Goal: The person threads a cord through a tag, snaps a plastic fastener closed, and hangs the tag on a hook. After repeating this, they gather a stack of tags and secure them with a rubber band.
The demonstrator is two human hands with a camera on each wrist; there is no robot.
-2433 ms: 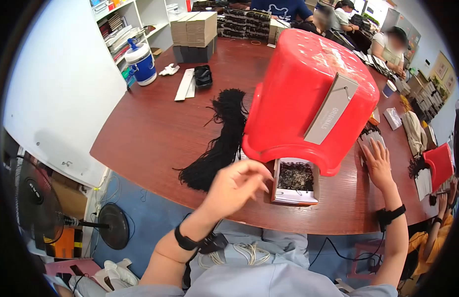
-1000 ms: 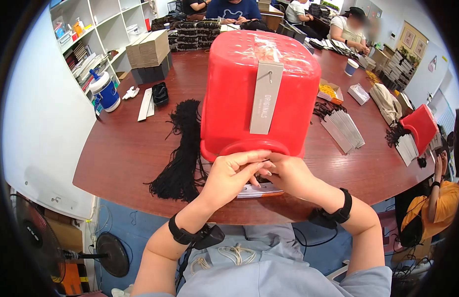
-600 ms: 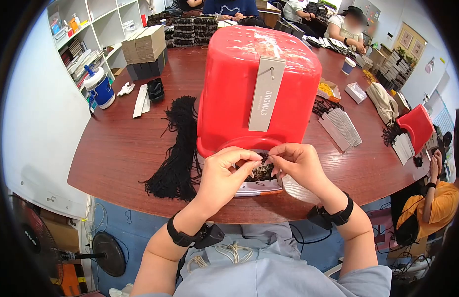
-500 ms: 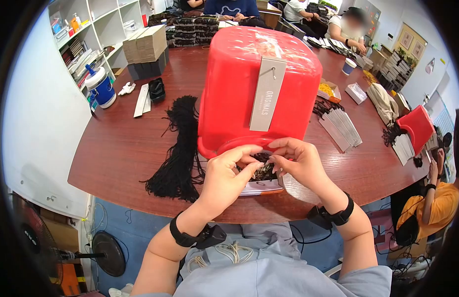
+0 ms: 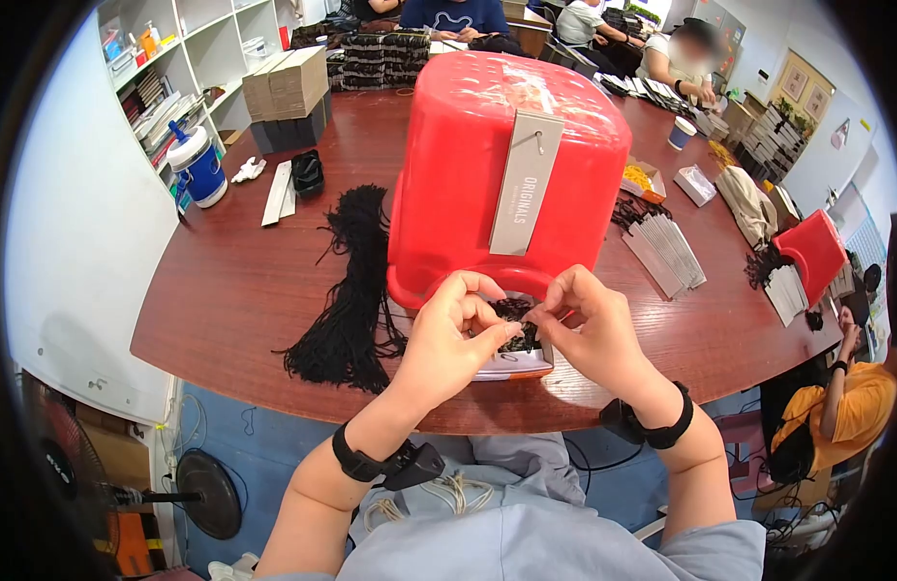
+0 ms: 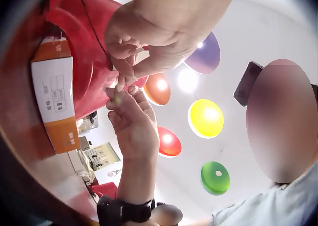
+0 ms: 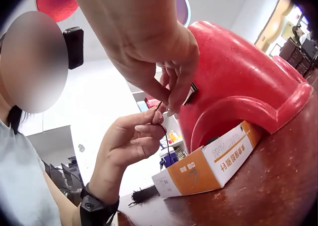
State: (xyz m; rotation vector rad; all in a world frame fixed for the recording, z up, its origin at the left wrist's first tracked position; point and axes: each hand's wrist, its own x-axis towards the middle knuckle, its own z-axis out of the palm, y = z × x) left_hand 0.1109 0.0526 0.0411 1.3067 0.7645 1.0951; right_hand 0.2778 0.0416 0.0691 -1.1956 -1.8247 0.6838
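Note:
In the head view my left hand (image 5: 452,334) and right hand (image 5: 593,324) meet in front of the upturned red plastic stool (image 5: 458,184), over an open carton (image 5: 526,371) of small dark pins. A thin black cord (image 7: 167,139) runs from my left fingertips in the right wrist view, pinched between thumb and fingers. Its upper end reaches the thumb of my right hand (image 7: 171,82), whose fingertips pinch at it. My fingertips hide most of that end. A grey card tag printed ORIGINALS (image 5: 526,184) hangs on the stool's side.
Left of the stool lies a bundle of black cords (image 5: 347,290). Fanned grey tags (image 5: 666,254) with black cords lie at the right, near a small box of yellow pieces (image 5: 644,180). A blue and white jug (image 5: 198,169) stands far left. Other people sit around the table (image 5: 226,290).
My right hand has come from the grey tags at the right to meet my left hand over the carton. Lately the fingertips have shifted only slightly. The head view has turned right.

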